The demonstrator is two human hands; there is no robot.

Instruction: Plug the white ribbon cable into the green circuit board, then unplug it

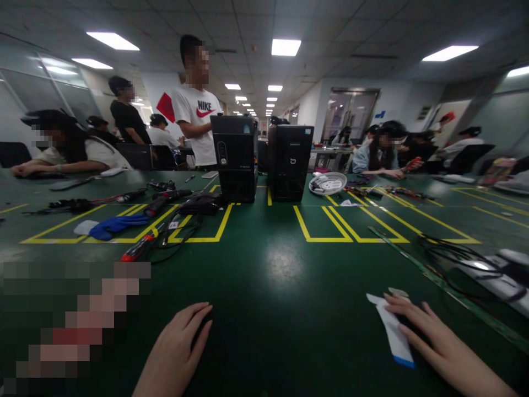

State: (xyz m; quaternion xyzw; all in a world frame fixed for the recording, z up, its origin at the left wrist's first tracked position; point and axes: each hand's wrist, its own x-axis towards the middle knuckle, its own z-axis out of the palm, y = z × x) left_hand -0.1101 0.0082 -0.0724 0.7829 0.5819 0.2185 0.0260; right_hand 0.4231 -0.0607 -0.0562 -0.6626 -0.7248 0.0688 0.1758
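Note:
My left hand (177, 344) rests on the green tabletop at the lower middle, its fingers stretched forward and lightly curved, holding nothing. On the right, my right hand (440, 339) lies with fingers spread over a white flat strip (394, 331) that has a blue end. Its fingertips touch the strip's right edge without visibly gripping it. A small pale, greyish piece (398, 293) sits just beyond those fingertips. Nearest ahead of my left hand is a screwdriver (138, 248) with a red and black handle.
Two black computer towers (236, 160) stand at the table's far middle. Left lie a blue cloth item (118, 226) and a black pouch-like item (200, 203). A white basket (328, 183) stands right of the towers. Black cables (454, 253) lie at right. Several people work around; pixelation covers the lower left.

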